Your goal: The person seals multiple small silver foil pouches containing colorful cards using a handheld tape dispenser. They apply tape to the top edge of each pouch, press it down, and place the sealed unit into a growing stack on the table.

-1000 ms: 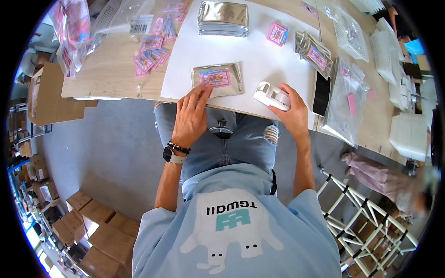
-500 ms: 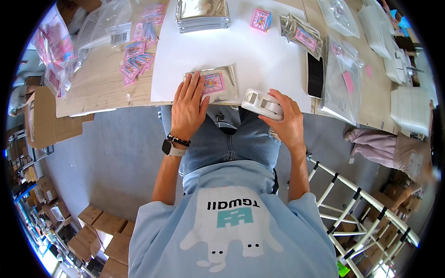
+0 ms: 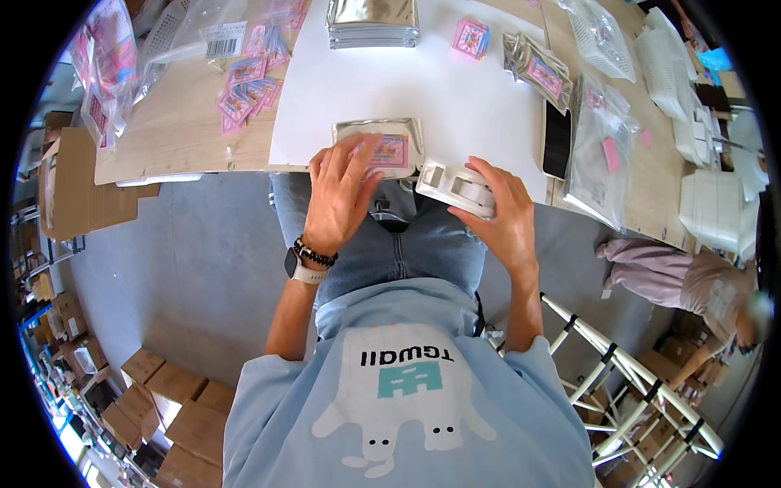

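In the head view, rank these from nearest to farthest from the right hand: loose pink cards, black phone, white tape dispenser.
1. White tape dispenser: held in the right hand.
2. Black phone: ahead, to the right.
3. Loose pink cards: far left on the tabletop.

Card (image 3: 394, 152), apparently on pouch (image 3: 394, 128), left of dispenser (image 3: 446, 189).

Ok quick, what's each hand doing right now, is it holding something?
Left hand: open, fingers loosely bent over the silver pouch; can't tell if it's touching.
Right hand: closed on the white tape dispenser.
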`<state>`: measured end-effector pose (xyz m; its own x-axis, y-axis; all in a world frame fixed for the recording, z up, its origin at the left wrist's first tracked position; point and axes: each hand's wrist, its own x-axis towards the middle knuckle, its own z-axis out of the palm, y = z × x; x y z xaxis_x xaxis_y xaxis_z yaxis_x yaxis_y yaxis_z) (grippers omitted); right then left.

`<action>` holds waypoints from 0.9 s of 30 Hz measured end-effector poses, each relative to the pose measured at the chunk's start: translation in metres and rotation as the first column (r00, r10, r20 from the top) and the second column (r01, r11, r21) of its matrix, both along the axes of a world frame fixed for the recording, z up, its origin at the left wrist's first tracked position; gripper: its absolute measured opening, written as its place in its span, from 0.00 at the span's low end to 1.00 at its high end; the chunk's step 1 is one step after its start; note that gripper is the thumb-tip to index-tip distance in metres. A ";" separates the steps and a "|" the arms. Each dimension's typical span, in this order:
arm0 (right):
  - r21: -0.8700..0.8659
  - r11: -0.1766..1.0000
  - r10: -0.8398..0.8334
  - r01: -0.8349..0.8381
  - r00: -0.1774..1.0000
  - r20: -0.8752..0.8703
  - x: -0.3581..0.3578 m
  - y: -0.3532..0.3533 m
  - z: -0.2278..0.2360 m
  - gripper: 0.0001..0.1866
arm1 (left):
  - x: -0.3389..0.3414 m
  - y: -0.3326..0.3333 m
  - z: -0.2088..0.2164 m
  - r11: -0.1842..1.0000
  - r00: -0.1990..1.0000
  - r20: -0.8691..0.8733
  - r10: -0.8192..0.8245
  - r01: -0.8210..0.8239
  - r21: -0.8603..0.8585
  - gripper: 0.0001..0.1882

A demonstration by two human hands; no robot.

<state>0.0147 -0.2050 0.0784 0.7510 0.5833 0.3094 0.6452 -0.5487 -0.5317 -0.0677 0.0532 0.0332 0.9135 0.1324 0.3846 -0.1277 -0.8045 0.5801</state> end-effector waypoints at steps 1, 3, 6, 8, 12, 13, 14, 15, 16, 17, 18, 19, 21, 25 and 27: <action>-0.013 1.000 0.012 -0.012 1.000 0.018 -0.003 0.003 0.003 0.42 | -0.005 -0.003 0.014 0.998 0.999 0.015 -0.036 0.036 -0.044 0.23; -0.045 0.997 0.063 -0.060 0.996 0.060 -0.004 0.016 0.012 0.41 | -0.012 -0.012 0.038 0.969 0.993 0.036 -0.113 0.118 -0.218 0.21; -0.088 0.987 0.144 -0.136 0.986 0.090 -0.008 0.033 0.021 0.40 | -0.013 -0.017 0.053 0.971 0.986 0.119 -0.118 0.140 -0.194 0.16; -0.080 0.979 0.195 -0.187 0.974 0.113 -0.009 0.041 0.019 0.41 | -0.018 -0.016 0.053 0.985 0.992 0.069 -0.107 0.115 -0.131 0.14; -0.131 0.958 0.274 -0.255 0.949 0.157 -0.011 0.052 0.013 0.43 | -0.029 -0.011 0.051 0.989 0.998 0.024 -0.060 0.063 -0.135 0.11; -0.132 0.954 0.287 -0.269 0.945 0.155 -0.011 0.055 0.013 0.44 | -0.033 -0.009 0.052 0.989 0.998 0.018 -0.052 0.055 -0.140 0.11; -0.132 0.950 0.300 -0.282 0.942 0.152 -0.010 0.058 0.012 0.44 | -0.035 -0.007 0.052 0.988 0.999 0.012 -0.046 0.047 -0.145 0.10; -0.132 0.947 0.313 -0.294 0.938 0.150 -0.010 0.061 0.011 0.44 | -0.037 -0.006 0.051 0.990 0.999 0.002 -0.045 0.045 -0.132 0.10; -0.131 0.943 0.324 -0.306 0.933 0.153 -0.009 0.063 0.010 0.44 | -0.037 -0.004 0.051 0.992 0.999 -0.005 -0.045 0.044 -0.117 0.10; -0.131 0.939 0.335 -0.317 0.929 0.157 -0.009 0.064 0.009 0.45 | -0.038 -0.003 0.051 0.994 0.999 -0.013 -0.047 0.045 -0.102 0.10; -0.130 0.936 0.345 -0.327 0.925 0.160 -0.009 0.066 0.007 0.45 | -0.040 -0.002 0.051 0.994 0.999 -0.025 -0.039 0.037 -0.106 0.10; -0.136 0.932 0.355 -0.335 0.921 0.161 -0.009 0.067 0.006 0.46 | -0.041 -0.001 0.050 0.994 0.999 -0.034 -0.037 0.033 -0.108 0.09; -0.147 0.926 0.370 -0.349 0.915 0.162 -0.009 0.069 0.006 0.46 | -0.042 0.001 0.051 0.992 0.998 -0.053 -0.029 0.022 -0.123 0.09; -0.139 0.920 0.386 -0.366 0.907 0.169 -0.006 0.074 0.003 0.46 | -0.044 0.006 0.052 0.994 0.995 -0.099 -0.011 0.000 -0.105 0.09; -0.148 0.916 0.394 -0.374 0.908 0.143 -0.005 0.074 0.005 0.47 | -0.044 0.009 0.056 0.999 0.993 -0.118 -0.025 0.021 -0.039 0.09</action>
